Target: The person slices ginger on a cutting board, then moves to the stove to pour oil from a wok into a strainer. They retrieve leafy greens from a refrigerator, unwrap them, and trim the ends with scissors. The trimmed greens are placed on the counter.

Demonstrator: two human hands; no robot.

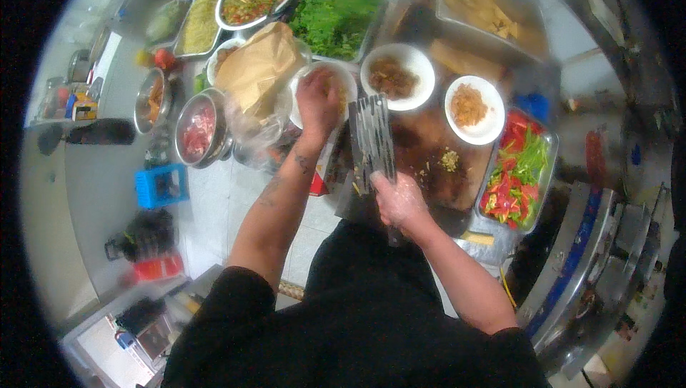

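Observation:
My right hand (pixel 401 203) grips the handle of a kitchen cleaver (pixel 371 139), its wide blade wet and bearing pale scraps. The blade is over the left edge of a brown cutting board (pixel 426 136). A small heap of chopped garlic or ginger (pixel 449 161) lies on the board. My left hand (pixel 320 101) reaches into a white bowl (pixel 349 73); the fingertips and most of the contents are hidden. Beside that bowl stand a white bowl of brown cooked food (pixel 394 78) and another holding light-brown pieces (pixel 469 105).
Right of the board is a tray of cut red and green peppers (pixel 514 173). Chopped greens (pixel 337 13) fill a tray behind. Brown paper (pixel 257 66), a metal bowl of raw meat (pixel 197 131) and a blue plastic basket (pixel 161 184) stand left. A metal pan (pixel 493 39) sits back right.

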